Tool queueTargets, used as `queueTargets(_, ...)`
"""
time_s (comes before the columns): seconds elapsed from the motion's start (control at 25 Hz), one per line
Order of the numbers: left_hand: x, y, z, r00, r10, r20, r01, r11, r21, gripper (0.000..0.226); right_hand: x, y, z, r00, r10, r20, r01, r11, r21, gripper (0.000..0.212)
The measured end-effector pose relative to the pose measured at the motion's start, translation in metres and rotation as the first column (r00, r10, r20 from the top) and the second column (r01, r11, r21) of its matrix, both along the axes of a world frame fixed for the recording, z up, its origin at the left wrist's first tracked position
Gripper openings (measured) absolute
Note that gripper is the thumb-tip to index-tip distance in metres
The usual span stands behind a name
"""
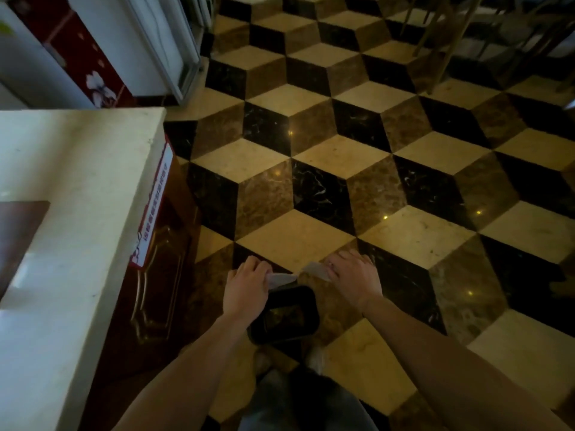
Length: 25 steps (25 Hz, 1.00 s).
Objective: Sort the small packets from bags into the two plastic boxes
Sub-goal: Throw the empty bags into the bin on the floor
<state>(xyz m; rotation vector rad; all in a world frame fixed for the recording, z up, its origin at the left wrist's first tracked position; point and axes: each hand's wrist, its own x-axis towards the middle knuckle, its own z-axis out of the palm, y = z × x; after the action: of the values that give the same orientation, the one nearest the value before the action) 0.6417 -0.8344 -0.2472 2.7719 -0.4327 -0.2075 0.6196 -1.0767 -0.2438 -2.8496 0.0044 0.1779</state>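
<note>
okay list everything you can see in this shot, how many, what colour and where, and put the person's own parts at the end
counter: one, cream top, left side
cabinet front: one, dark red-brown wood, under the counter
label: one, white with red edge, on the counter's side
floor: one, cream, brown and black cube-pattern tiles
bin: one, black, on the floor below the hands
thin white piece: one or two, cannot tell, stretched between both hands
chair legs: several, pale wood, top right
left hand: one, pinches the white piece
right hand: one, holds its other end
</note>
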Motion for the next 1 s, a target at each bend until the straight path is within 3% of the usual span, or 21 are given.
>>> queueTargets(0.32, -0.005, 0.018, -0.096, 0.990, 0.038, -0.137, -0.038, 0.999, 0.002, 0.014, -0.005, 0.006, -0.099, 0.988, 0.012, -0.152, -0.008, 1.000, 0.025, 0.020)
queueTargets(0.68, -0.022, 0.040, -0.271, 0.900, 0.183, -0.395, -0.215, 0.976, -0.037, 0.016, -0.018, 0.039, -0.279, 0.927, 0.086, -0.365, -0.078, 0.996, 0.035, 0.017)
queueTargets(0.88, -0.018, 0.034, -0.357, 0.897, 0.169, -0.408, -0.201, 0.979, -0.037, 0.024, -0.010, 0.060, -0.366, 0.903, 0.101, -0.418, -0.110, 0.994, 0.002, 0.012)
queueTargets(1.0, -0.017, 0.027, -0.404, 0.886, 0.151, -0.439, -0.171, 0.985, -0.004, 0.016, -0.006, 0.072, -0.413, 0.879, 0.134, -0.457, -0.176, 0.983, -0.050, 0.017)
